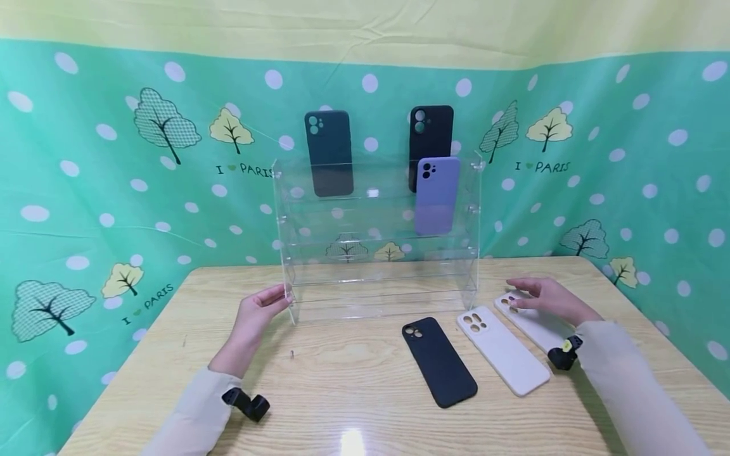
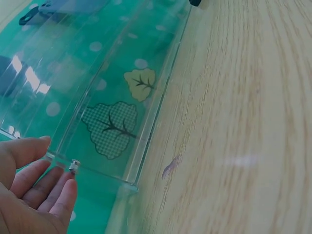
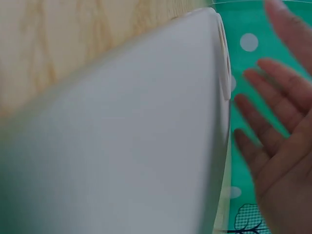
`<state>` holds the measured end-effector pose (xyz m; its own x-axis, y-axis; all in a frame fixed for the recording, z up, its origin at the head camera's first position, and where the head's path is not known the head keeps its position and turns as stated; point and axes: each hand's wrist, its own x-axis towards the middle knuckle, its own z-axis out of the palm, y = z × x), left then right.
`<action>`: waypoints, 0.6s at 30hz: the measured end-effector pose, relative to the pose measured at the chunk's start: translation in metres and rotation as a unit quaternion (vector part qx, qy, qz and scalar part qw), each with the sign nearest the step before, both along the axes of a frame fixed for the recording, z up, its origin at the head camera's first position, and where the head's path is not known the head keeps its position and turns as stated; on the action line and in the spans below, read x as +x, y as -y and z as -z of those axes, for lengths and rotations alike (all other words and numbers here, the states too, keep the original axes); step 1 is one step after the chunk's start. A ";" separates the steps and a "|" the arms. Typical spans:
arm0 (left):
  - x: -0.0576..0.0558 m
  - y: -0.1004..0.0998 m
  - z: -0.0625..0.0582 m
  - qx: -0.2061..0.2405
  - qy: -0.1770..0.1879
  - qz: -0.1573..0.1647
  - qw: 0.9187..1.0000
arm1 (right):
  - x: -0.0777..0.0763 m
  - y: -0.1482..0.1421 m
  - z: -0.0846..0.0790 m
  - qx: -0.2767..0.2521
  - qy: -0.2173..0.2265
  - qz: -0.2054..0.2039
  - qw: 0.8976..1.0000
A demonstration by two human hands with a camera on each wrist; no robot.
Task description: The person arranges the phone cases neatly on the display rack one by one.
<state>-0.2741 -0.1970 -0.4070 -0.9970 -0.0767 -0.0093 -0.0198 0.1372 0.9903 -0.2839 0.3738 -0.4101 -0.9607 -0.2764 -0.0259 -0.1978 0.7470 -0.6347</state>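
Right of the acrylic stand (image 1: 365,279) the left hand (image 1: 259,311) pinches, the spread-fingered right hand (image 1: 552,300) hangs over the rightmost white phone case (image 1: 533,325), long axis slanting far-left to near-right.

Glossy clear-plastic rack (image 1: 353,280) at centre, matt white cases (image 1: 504,351) lower right, wood-grain tabletop (image 1: 319,392) below, creased cloth backdrop (image 1: 365,31) above

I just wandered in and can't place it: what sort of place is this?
Probably an indoor corner staged for handling goods. A printed fabric backdrop hangs behind the wood-grain table, where a clear acrylic display rack holds three phone cases, including a lavender phone case.
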 end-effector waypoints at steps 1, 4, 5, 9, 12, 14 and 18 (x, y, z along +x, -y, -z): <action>0.000 0.000 0.000 0.001 0.000 0.000 1.000 | -0.001 -0.001 0.001 0.010 0.000 0.000 1.000; -0.001 0.001 0.000 0.004 0.004 -0.003 1.000 | -0.002 -0.006 0.004 0.034 0.005 0.001 0.999; -0.001 0.001 0.001 0.005 0.005 -0.004 1.000 | -0.002 -0.007 0.005 0.036 0.010 0.001 0.999; -0.002 0.001 0.002 0.008 0.009 -0.006 1.000 | -0.002 -0.010 0.010 0.051 0.021 0.002 0.998; -0.002 0.001 0.002 0.015 0.008 -0.007 1.000 | 0.000 -0.009 0.013 0.044 0.019 0.003 0.999; -0.002 0.001 0.003 0.022 0.006 -0.007 1.000 | 0.002 -0.008 0.015 0.039 0.018 0.005 0.999; -0.002 0.000 0.003 0.032 0.007 -0.005 0.999 | 0.003 -0.007 0.018 0.043 0.013 0.006 0.999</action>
<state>-0.2759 -0.1972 -0.4103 -0.9960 -0.0847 -0.0284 -0.0346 0.0728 0.9967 -0.2810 0.3813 -0.4280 -0.9625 -0.2608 -0.0749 -0.1726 0.8013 -0.5729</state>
